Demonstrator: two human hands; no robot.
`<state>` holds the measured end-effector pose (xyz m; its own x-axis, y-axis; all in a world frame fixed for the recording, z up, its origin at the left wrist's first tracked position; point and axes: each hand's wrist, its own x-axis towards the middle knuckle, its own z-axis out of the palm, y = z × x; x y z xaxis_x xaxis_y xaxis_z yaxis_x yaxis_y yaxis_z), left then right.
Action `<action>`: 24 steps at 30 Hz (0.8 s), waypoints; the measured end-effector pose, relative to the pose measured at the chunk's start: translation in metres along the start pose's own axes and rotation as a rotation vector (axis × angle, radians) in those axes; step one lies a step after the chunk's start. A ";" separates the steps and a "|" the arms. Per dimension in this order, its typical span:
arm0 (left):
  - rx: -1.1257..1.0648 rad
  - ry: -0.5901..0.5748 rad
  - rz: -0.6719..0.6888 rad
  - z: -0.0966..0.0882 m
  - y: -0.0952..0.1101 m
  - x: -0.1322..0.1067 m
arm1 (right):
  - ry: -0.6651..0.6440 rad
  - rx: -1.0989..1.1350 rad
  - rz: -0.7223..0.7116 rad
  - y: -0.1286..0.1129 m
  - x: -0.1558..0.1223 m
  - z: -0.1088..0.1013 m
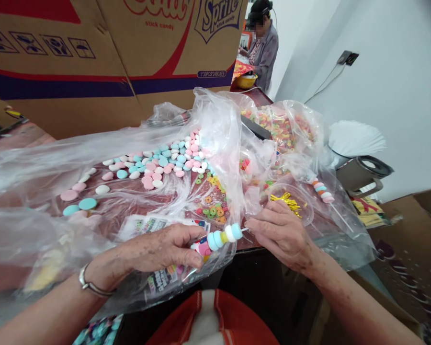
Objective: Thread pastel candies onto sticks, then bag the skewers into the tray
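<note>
In the head view, a candy skewer point(221, 238) of pale blue, white and yellow-green pieces lies across the space between my hands, over the table's front edge. My left hand point(165, 249) has its thumb and index finger curled around the skewer's left end, where a pink, red and blue printed patch shows. Its other fingers are hidden. The white stick pokes out on the right, pinched by my right hand point(278, 232). Beneath my left hand are printed clear bags point(158, 282). Yellow twist ties point(289, 203) lie just behind my right hand.
Pastel oval candies point(161, 160) and small ring candies point(215, 211) lie on plastic sheeting. Another candy skewer point(322, 190) is at the right, near a grey jug point(362, 175). A large carton point(111, 62) stands behind. Further back, a person point(266, 50) works at a table.
</note>
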<state>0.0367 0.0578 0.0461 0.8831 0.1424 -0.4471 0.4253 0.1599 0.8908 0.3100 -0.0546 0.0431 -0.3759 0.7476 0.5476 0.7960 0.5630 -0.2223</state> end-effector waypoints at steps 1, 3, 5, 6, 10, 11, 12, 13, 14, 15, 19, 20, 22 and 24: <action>-0.024 0.005 -0.003 0.001 -0.001 0.000 | -0.018 0.001 0.009 0.001 0.001 -0.001; -0.039 0.041 -0.015 0.002 -0.004 0.000 | -0.065 0.006 0.034 0.004 0.002 -0.004; -0.033 0.066 -0.025 0.002 -0.005 0.000 | -0.104 0.020 0.048 0.005 0.004 -0.006; -0.019 0.068 -0.024 0.001 -0.004 -0.001 | -0.117 0.026 0.045 0.004 0.006 -0.006; 0.228 0.105 0.060 0.000 0.001 0.000 | -0.139 -0.042 -0.035 -0.001 0.011 -0.007; 0.318 0.129 0.077 0.000 0.002 0.001 | -0.131 -0.075 -0.069 -0.002 0.013 -0.008; 0.394 0.149 0.082 0.000 0.003 0.002 | -0.120 -0.103 -0.105 -0.003 0.014 -0.010; 0.447 0.162 0.078 0.000 0.003 0.002 | -0.112 -0.122 -0.138 -0.003 0.014 -0.012; 0.478 0.173 0.070 0.000 0.004 0.003 | -0.109 -0.131 -0.162 -0.003 0.015 -0.014; 0.491 0.181 0.068 0.001 0.004 0.003 | -0.109 -0.132 -0.177 -0.003 0.016 -0.016; 0.401 0.190 0.051 0.006 0.005 0.004 | -0.143 -0.066 -0.159 -0.007 0.019 -0.011; 0.377 0.193 0.026 0.008 0.005 0.005 | -0.145 -0.048 -0.149 -0.009 0.019 -0.007; 0.372 0.211 0.010 0.013 0.005 0.008 | -0.158 -0.030 -0.133 -0.011 0.019 0.002; 0.419 0.247 0.057 0.018 0.004 0.010 | -0.181 -0.024 -0.123 -0.009 0.019 0.007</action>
<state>0.0505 0.0419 0.0469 0.8556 0.3747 -0.3572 0.4654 -0.2548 0.8476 0.2931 -0.0432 0.0500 -0.5480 0.7260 0.4154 0.7493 0.6468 -0.1421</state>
